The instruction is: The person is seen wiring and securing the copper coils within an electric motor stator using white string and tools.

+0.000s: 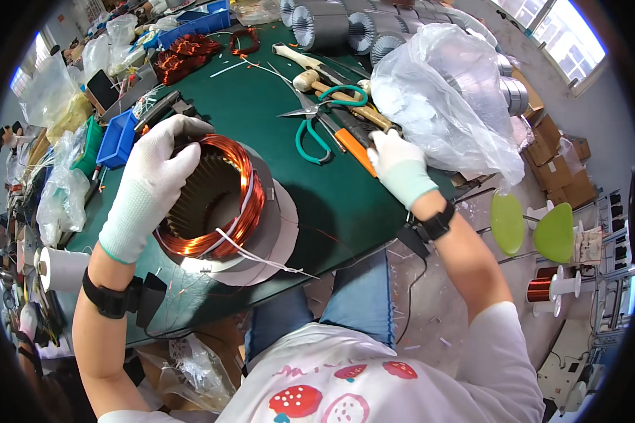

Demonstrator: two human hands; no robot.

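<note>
Stator [222,201] stood near the front edge of the table [317,197], left of middle, left hand [152,187] laid over its far left rim; scissors [317,120] and mallet [303,70] lay behind it toward the middle; right hand [398,166] rested at the right edge, just before the plastic bag [444,99]; bins [116,137] sat along the left edge; coils [183,56] lay at the far left corner.

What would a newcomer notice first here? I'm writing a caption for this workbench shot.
The motor stator with bright copper windings, near the front edge of the green table, with the gloved left hand gripping its rim. Then the right hand at the tools beside green-handled scissors, and the big crumpled plastic bag to the right.
</note>
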